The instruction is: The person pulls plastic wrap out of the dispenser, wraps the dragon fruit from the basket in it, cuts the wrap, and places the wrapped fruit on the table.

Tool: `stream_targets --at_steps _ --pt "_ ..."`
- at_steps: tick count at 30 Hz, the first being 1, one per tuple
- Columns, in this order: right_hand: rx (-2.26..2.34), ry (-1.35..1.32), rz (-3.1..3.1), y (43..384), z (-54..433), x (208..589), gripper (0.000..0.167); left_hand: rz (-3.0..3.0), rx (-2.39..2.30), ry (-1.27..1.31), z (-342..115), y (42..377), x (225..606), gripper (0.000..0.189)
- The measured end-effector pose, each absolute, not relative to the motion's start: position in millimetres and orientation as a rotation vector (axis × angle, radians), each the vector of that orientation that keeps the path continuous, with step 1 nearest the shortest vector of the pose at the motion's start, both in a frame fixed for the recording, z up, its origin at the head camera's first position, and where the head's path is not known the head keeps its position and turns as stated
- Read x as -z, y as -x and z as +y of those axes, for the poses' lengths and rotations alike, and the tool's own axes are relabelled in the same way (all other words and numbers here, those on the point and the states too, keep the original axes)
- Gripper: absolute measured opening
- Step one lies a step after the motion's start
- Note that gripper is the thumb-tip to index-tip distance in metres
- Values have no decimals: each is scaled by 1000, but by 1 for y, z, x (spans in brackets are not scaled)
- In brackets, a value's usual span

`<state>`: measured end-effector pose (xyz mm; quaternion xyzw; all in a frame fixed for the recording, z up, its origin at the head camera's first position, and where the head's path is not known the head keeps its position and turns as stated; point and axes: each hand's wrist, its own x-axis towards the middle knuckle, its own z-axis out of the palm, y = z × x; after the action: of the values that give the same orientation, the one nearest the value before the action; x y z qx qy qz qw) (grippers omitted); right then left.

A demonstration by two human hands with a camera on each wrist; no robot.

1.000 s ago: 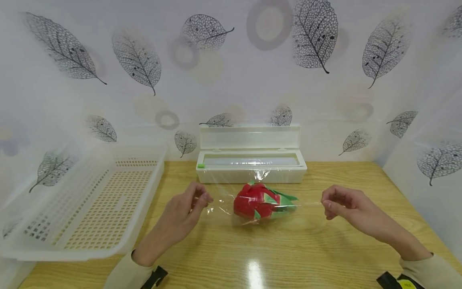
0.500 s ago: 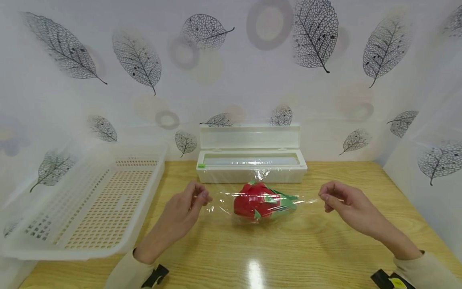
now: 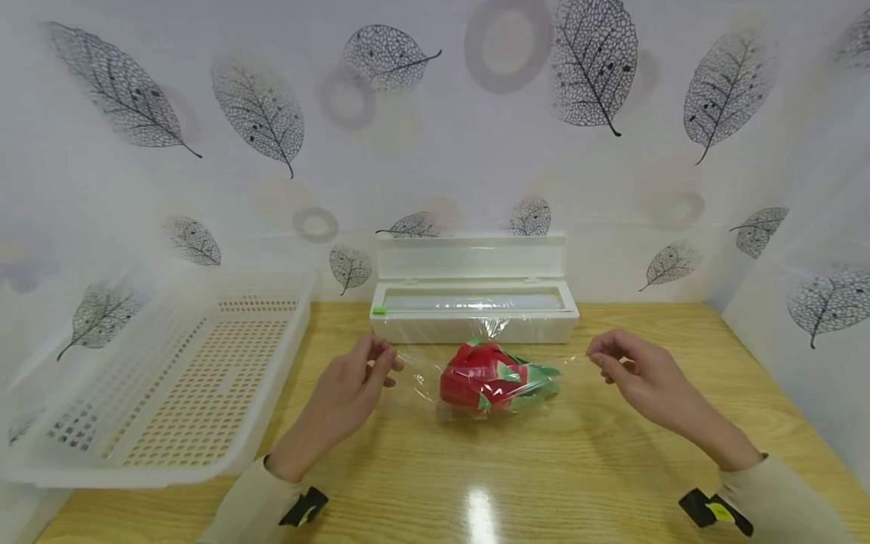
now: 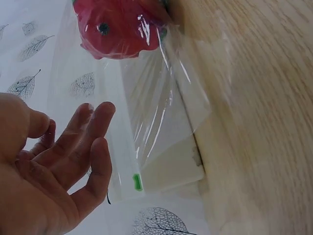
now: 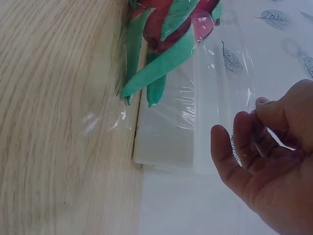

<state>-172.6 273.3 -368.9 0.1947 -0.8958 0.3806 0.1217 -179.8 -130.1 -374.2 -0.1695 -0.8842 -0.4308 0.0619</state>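
Apparent draping step: left hand (image 3: 345, 394) and right hand (image 3: 647, 387) pinch cling film (image 3: 423, 370) over dragon fruit (image 3: 481, 379); tucking likely required next.

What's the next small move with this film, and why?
Perhaps ease the clear film down behind the dragon fruit, toward the white box: the left hand and right hand pinch it at either side of the fruit, which shows through it, and the open box stands just beyond.

And there on the wood-grained table (image 3: 544, 468) stood a white basket (image 3: 224, 384), an open white box (image 3: 408, 330) and, before it, a red-and-green dragon fruit (image 3: 479, 378)!
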Motion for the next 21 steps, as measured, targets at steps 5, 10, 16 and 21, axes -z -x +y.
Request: stream_targets --at_steps 5,10,16,21 --pt "-1111 -618 -2561 174 273 368 15 -2601 1211 699 -134 180 372 10" --pt "-1167 -731 -2520 168 280 365 22 -2515 1166 950 -141 174 369 6" --pt "-1255 -891 -2461 158 290 366 32 -2465 1123 1197 -146 162 366 11" --pt "-1244 -933 -2468 152 296 369 35 -2411 1039 1294 -149 154 363 14"
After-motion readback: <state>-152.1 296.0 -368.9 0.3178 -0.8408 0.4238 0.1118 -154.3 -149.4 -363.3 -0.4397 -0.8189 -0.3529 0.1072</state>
